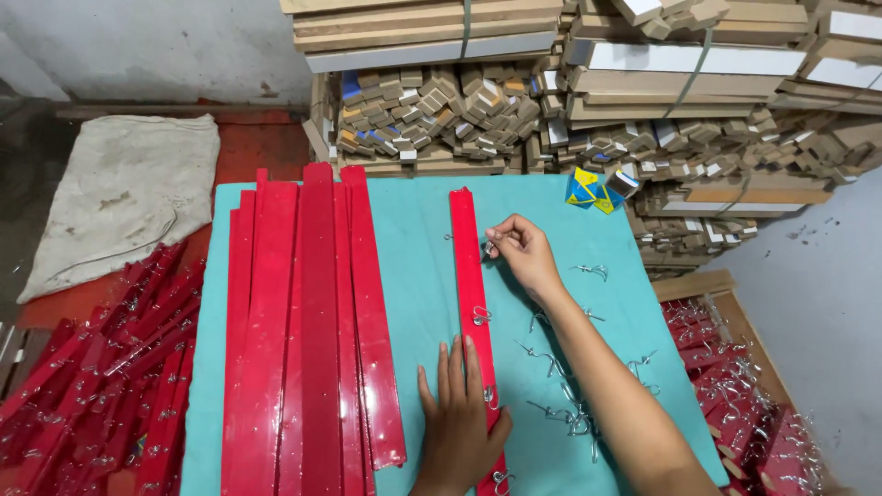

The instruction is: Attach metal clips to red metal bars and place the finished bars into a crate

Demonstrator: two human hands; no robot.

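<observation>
a wooden crate (691, 287) at 4 o'clock of the bench (413, 266) holds red strips with wire hooks fitted. on the teal bench, a single red strip (470, 276) lies lengthwise near the middle. the left hand (459, 422) lies flat, fingers spread, pressing the strip's near end at 6 o'clock. the right hand (522, 250) reaches to 12 o'clock, fingertips pinching a wire hook (488, 248) against the strip. loose hooks (570, 404) lie scattered at 4 o'clock; a stack of red strips (308, 331) sits at 9 o'clock

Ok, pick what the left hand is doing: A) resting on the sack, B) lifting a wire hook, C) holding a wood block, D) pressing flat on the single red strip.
D: the left hand lies palm-down on the single red strip, on the teal table cover.
</observation>
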